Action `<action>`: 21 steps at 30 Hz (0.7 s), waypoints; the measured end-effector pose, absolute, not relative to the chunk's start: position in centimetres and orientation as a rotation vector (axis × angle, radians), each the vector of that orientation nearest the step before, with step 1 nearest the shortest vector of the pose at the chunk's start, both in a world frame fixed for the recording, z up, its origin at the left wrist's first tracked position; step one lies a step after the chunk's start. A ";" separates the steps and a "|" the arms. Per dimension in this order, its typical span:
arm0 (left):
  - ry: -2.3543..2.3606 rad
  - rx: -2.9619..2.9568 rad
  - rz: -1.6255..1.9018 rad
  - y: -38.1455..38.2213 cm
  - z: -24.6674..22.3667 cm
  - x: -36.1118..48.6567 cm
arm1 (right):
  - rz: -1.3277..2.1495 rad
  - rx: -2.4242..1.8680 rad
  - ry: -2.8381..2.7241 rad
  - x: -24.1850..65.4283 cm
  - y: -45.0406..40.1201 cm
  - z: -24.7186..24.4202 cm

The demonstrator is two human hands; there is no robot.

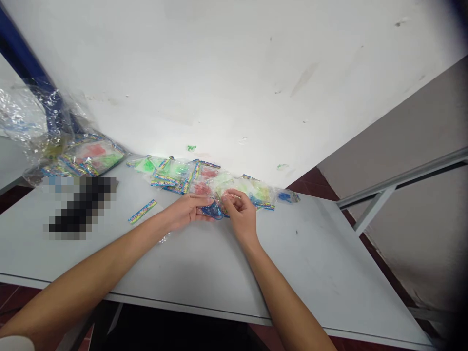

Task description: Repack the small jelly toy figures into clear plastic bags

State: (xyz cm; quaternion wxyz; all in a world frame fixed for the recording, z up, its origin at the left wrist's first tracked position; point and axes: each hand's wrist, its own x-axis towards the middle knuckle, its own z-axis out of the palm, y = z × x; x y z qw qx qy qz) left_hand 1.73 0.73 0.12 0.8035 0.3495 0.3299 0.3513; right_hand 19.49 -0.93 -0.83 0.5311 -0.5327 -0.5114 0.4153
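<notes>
Near the middle of the grey table (204,263), my left hand (188,212) holds a small blue item (213,209) between thumb and fingers. My right hand (241,212) is closed at the right side of the same blue item, its fingertips pinching at it; what exactly they grip is too small to tell. Just behind both hands lies a row of clear packets (175,170) with colourful printed strips and green, red and blue contents. A loose printed strip (142,211) rests left of my left hand.
A white wall (219,87) rises behind the table. More packets (95,153) and crumpled clear plastic (32,117) are at the left. A pixelated dark object (82,207) lies on the left part. A metal frame (376,209) stands beyond the right edge.
</notes>
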 end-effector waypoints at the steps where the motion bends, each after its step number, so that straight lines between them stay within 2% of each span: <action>1: 0.698 0.758 0.725 0.6 0.2 1.8 | 0.991 -1.274 -1.229 19.5 -0.9 -0.8; 12: 0.800 0.914 0.552 0.0 0.7 1.9 | 1.011 -1.286 -1.296 19.3 -1.1 -0.8; 21: 0.857 0.747 0.803 0.4 0.2 2.4 | 0.853 -1.128 -1.515 20.8 -1.1 0.0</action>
